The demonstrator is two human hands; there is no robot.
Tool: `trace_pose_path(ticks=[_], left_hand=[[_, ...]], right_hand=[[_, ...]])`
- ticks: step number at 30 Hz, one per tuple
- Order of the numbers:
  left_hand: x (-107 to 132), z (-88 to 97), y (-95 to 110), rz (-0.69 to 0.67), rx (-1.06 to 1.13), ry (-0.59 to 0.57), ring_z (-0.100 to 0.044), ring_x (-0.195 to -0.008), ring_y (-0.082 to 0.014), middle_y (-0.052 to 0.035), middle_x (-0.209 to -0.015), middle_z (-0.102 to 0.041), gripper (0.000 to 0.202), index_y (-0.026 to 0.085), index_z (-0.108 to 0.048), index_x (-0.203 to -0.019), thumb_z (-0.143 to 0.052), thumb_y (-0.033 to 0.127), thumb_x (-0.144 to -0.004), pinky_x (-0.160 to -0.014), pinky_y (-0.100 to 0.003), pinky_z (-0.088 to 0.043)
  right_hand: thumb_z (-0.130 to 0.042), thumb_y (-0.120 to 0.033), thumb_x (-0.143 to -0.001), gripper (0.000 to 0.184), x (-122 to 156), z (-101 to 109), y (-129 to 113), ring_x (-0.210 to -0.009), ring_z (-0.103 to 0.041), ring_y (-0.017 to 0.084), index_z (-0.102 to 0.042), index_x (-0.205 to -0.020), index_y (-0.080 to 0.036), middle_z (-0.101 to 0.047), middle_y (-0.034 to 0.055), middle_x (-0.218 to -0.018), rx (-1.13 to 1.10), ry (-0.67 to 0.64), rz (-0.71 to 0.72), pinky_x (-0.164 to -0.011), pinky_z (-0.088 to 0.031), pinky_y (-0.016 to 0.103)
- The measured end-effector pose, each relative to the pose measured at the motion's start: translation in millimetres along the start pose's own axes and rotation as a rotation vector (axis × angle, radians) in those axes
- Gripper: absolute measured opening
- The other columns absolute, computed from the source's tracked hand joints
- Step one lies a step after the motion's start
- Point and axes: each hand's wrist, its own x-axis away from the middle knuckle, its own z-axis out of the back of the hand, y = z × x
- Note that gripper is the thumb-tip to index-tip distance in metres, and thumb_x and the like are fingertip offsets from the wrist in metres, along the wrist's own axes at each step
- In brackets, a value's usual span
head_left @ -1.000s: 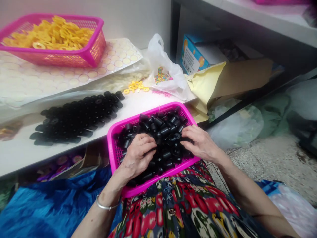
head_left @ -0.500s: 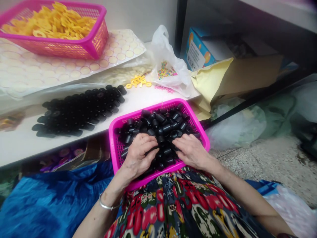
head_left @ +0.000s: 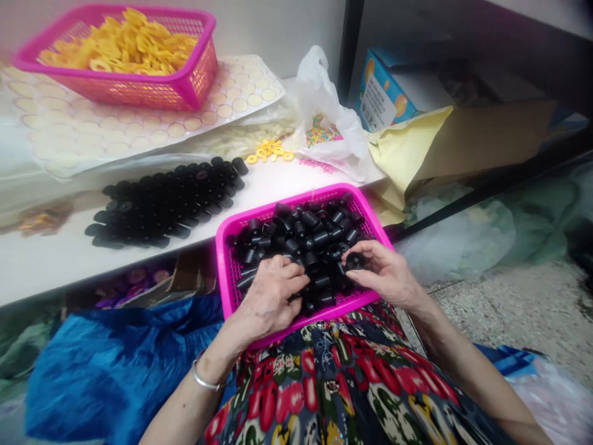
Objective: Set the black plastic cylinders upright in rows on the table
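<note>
A pink plastic basket (head_left: 222,272) rests at my lap, full of short black plastic caps (head_left: 319,238). With its thumb and fingers, my right hand (head_left: 393,272) pinches one black cap (head_left: 355,262) over the basket's right side, the round end facing up. My left hand (head_left: 275,293) reaches into the left part of the basket, back upward, fingers curled down over the caps. What lies under those fingers is hidden.
Many black caps (head_left: 162,201) stand in close rows on the white table (head_left: 204,238). Behind are a pink basket (head_left: 189,89) of yellow rings, loose yellow rings (head_left: 269,150), a white plastic bag (head_left: 319,80) with colourful beads and a blue box (head_left: 377,93). Blue sheeting (head_left: 125,364) hangs at lower left.
My right hand has come up and slightly right, with a black cap now showing in its fingers. The left hand stays low among the caps. The view has shifted slightly left.
</note>
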Motion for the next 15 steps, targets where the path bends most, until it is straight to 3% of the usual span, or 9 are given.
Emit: trace_pose_path(ticks=[4, 8, 10, 12, 15], left_hand=[[-11.0, -4.3, 7.7, 0.016, -0.14, -0.095, -0.047, -0.092, -0.0256, -0.0059, -0.088, -0.063, 0.015, 0.018, -0.063, -0.086, -0.058, 0.014, -0.072, -0.078, -0.044, -0.033], [-12.6, -8.0, 3.8, 0.021, -0.072, -0.011, -0.049, -0.09, -0.0252, -0.0062, -0.084, -0.063, 0.004, 0.016, -0.062, -0.078, -0.059, 0.016, -0.076, -0.077, -0.045, -0.036], [-8.7, -7.6, -0.3, 0.076, 0.152, 0.143, -0.052, -0.087, -0.0229, -0.0066, -0.089, -0.065, 0.01, 0.016, -0.065, -0.086, -0.064, 0.02, -0.076, -0.077, -0.042, -0.04], [-4.9, -6.6, -2.9, 0.207, 0.516, 0.3, -0.055, -0.082, -0.0191, -0.0066, -0.091, -0.066, 0.022, 0.016, -0.066, -0.094, -0.069, 0.024, -0.074, -0.073, -0.036, -0.045], [-3.5, -6.3, -1.8, 0.445, 1.1, 0.395, -0.061, -0.073, -0.0155, -0.0049, -0.084, -0.068, 0.033, 0.016, -0.068, -0.097, -0.077, 0.025, -0.067, -0.067, -0.029, -0.049]], right_hand=[[-0.068, -0.028, -0.077, 0.039, -1.5, -5.0, -0.5, -0.092, -0.063, 0.019, -0.058, -0.114, -0.021, -0.067, 0.0044, -0.105, 0.154, -0.033, 0.016, -0.083, -0.054, 0.035], [-0.066, -0.027, -0.079, 0.043, 0.7, -4.2, -1.8, -0.106, -0.06, 0.021, -0.056, -0.12, -0.02, -0.064, 0.0067, -0.116, 0.251, -0.034, 0.077, -0.095, -0.049, 0.038], [-0.066, -0.027, -0.079, 0.042, 1.9, -4.2, -4.2, -0.102, -0.061, 0.02, -0.056, -0.119, -0.02, -0.064, 0.0069, -0.112, 0.272, -0.025, 0.112, -0.09, -0.051, 0.037], [-0.066, -0.027, -0.08, 0.037, 1.7, -6.1, -8.8, -0.094, -0.062, 0.019, -0.058, -0.115, -0.02, -0.064, 0.0061, -0.104, 0.31, -0.023, 0.184, -0.082, -0.053, 0.035], [-0.064, -0.027, -0.082, 0.031, -1.9, -12.9, -19.5, -0.086, -0.06, 0.018, -0.059, -0.111, -0.019, -0.064, 0.0056, -0.095, 0.365, -0.033, 0.347, -0.075, -0.052, 0.033]])
